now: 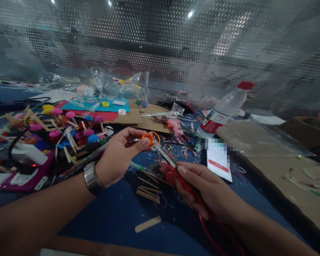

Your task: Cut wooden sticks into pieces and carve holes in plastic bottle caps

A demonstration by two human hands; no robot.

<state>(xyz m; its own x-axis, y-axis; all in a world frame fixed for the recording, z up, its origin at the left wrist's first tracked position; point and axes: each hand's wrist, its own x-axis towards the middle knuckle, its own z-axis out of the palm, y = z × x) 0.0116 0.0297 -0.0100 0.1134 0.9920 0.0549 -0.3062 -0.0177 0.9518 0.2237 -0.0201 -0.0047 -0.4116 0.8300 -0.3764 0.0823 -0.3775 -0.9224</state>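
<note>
My left hand (120, 153), with a metal watch on its wrist, pinches an orange plastic cap (147, 139) between thumb and fingers. A thin orange loop stands out from the cap's right side. Red-handled scissors (167, 157) are gripped in my right hand (202, 183), their metal blades pointing up and left to the orange piece. The tips meet it or lie right beside it; which one is unclear. Below the hands, several thin wooden sticks (149, 190) lie on the blue tabletop (117, 217), and nearer to me is a flat wooden craft stick (148, 224).
Caps and sticks (77, 133) are heaped at left beside a purple power strip (42, 170). A pink glue gun (176, 127), a tilted water bottle (221, 110) and a lit phone (218, 161) lie beyond my right hand. Cardboard (277, 181) covers the right side; perforated mesh (160, 46) stands behind.
</note>
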